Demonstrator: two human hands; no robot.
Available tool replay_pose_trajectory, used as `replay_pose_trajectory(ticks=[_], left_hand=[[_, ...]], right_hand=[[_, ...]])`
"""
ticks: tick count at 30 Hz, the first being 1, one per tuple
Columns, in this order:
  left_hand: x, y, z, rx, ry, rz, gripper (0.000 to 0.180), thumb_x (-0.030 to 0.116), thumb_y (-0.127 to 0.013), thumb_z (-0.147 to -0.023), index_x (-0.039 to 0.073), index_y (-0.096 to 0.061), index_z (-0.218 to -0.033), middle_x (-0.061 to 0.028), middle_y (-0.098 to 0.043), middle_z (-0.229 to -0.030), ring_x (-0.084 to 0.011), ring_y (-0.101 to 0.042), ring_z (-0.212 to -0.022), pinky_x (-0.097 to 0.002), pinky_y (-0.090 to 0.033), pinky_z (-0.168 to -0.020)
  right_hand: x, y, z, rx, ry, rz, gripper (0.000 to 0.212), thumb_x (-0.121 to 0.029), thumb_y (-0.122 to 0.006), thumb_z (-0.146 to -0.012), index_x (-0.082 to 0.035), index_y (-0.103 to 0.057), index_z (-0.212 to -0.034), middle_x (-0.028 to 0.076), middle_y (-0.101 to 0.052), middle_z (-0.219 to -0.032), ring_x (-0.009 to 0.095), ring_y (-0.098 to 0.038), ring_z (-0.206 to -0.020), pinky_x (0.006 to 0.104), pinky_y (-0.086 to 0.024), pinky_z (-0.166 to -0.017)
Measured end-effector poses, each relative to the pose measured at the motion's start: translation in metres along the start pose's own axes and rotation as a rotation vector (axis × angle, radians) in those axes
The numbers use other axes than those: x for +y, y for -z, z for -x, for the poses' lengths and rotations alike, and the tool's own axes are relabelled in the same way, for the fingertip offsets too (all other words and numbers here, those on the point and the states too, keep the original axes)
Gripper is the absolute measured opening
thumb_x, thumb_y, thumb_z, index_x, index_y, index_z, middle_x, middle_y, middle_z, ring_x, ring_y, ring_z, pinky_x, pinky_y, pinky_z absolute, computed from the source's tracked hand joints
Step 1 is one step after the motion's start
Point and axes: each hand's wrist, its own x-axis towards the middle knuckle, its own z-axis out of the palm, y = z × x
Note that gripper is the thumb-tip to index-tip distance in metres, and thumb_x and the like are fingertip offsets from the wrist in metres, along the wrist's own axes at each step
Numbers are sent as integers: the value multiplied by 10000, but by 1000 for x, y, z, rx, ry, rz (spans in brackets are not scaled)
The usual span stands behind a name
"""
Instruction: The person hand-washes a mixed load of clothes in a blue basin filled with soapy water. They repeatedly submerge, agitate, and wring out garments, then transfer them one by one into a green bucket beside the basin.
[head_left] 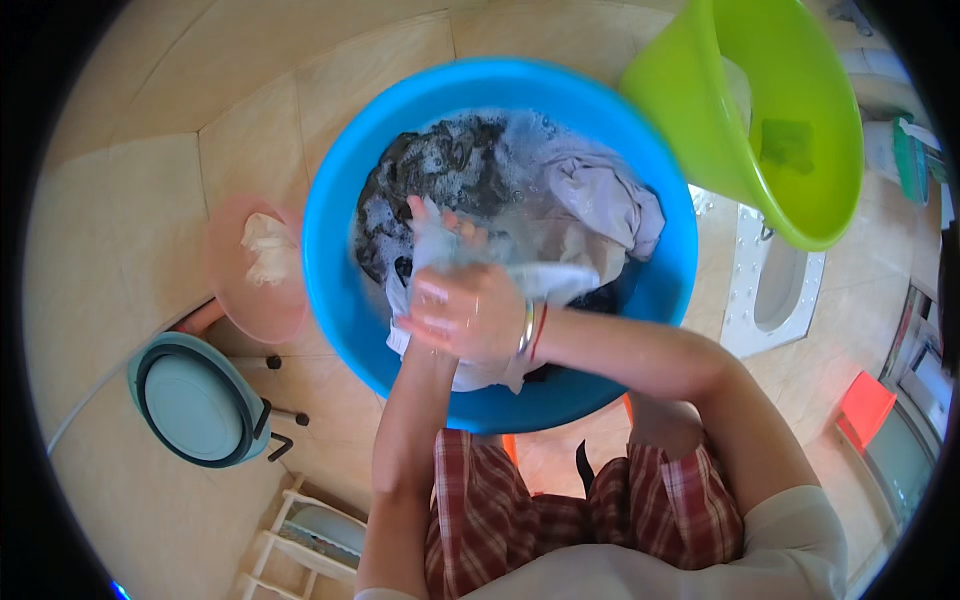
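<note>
A blue basin (pixel 335 300) holds soapy water and wet laundry in front of me. Over it, my left hand (pixel 445 228) holds a wet white cloth (pixel 435 245), its fingertips showing past the fabric. My right hand (pixel 468 312), blurred by motion, crosses over the left wrist and is closed on part of the same cloth. A pale end of fabric trails to the right of my hands. Behind them lies a dark garment (pixel 430 170) under suds; a light grey-lilac garment (pixel 605 200) is bunched at the right. The cloth's lower folds are partly hidden.
A tilted green tub (pixel 690 120) stands at the upper right, beside a white squat toilet (pixel 775 285). To the left are a pink basin (pixel 265 310) with pale cloth and a grey-green folding basin (pixel 195 405). A wooden rack (pixel 290 545) stands lower left.
</note>
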Motion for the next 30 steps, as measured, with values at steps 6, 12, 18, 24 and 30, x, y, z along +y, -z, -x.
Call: replay_pose_trajectory(ticks=[6,12,18,24,30], left_hand=[[-44,-50,-15,605,-280,-261,326,303,-389,-1007,80,-568,-1163,-88,-628,-1114,-229,-616,-1043,-371,-507,-906],[-28,-7,3,677,-235,-96,299,318,-439,-989,123,-559,-796,-21,-596,-752,-205,-582,-704,-366,-486,-671],[-46,-54,-3,661,-243,38,301,328,-438,-987,117,-626,-883,-52,-654,-809,-217,-638,-755,-361,-521,-740],[-17,-29,-20,800,-153,-48,514,436,-438,-959,5,-611,-1181,-138,-667,-1154,-291,-659,-1001,-419,-501,-933],[-6,-4,-14,998,-117,-263,567,510,-485,-964,32,-583,-1253,-120,-649,-1196,-284,-639,-1040,-407,-505,-927]], right_hand=[[100,-10,-14,6,-406,130,226,-221,-566,-889,-72,-618,-728,133,-603,-673,372,-610,-624,464,-503,-543],[25,-4,5,-19,-272,39,205,-243,-601,-879,-118,-593,-717,95,-570,-712,297,-618,-602,429,-498,-496],[68,-17,14,-175,-257,109,186,-245,-545,-860,-110,-630,-763,143,-641,-765,331,-659,-660,443,-516,-531],[147,-14,19,-57,-528,256,207,-284,-559,-940,-81,-575,-904,180,-658,-825,383,-638,-718,495,-494,-601],[151,-22,24,-260,-621,90,226,-190,-661,-864,-110,-577,-1057,184,-654,-952,379,-636,-892,470,-497,-722]])
